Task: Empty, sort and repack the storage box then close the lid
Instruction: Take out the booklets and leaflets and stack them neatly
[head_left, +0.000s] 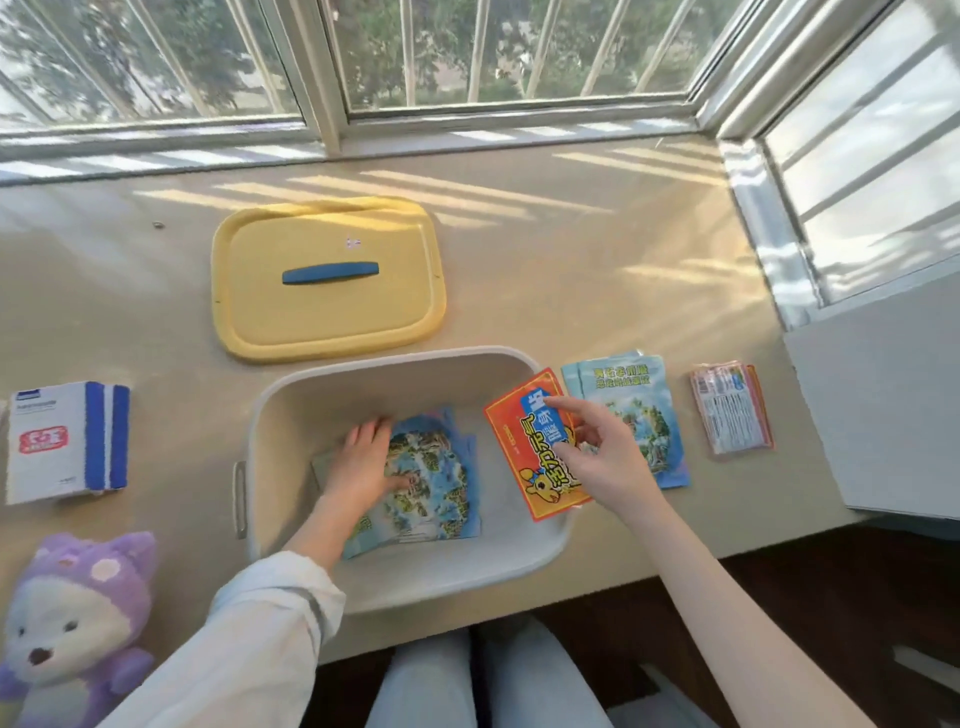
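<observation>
Left hand (363, 460) lies spread on blue map leaflets (436, 488) in the white plastic box (519, 551); right hand (602, 452) pinches an orange packet (511, 441).

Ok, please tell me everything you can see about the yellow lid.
The yellow lid is a rounded rectangle, apparently plastic, with a raised rim and a dark blue bar handle across its middle. It lies flat, handle up, on the beige counter, just behind the open white box; whether they touch is unclear.
</observation>
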